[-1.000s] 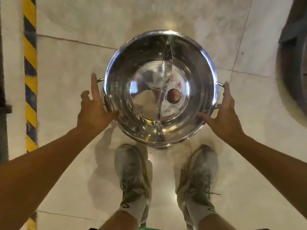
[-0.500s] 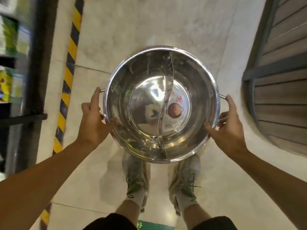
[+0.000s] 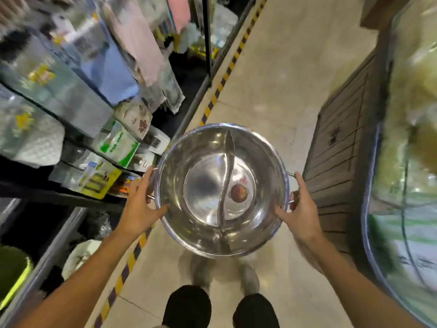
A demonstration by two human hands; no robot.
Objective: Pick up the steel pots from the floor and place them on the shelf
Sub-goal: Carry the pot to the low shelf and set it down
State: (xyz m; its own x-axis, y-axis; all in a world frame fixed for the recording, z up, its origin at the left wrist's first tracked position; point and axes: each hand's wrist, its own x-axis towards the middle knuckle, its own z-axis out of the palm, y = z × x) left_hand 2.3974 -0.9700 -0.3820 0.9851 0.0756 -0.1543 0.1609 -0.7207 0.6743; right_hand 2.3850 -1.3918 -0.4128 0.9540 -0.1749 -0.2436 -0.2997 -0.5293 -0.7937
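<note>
A: Head view: the round shiny steel pot with a centre divider (image 3: pixel 222 190) is off the pale tiled floor (image 3: pixel 272 79), carried at waist height. The left hand (image 3: pixel 139 204) clasps its left wire handle, thumb over the rim; the right hand (image 3: pixel 299 207) clasps the right handle.

B: Risks?

A: The crowded dark metal shelf of packaged goods (image 3: pixel 99 147) is just beside the pot on the left. Swinging across could knock boxes off, I'd judge, or tilt the pot loose.
</note>
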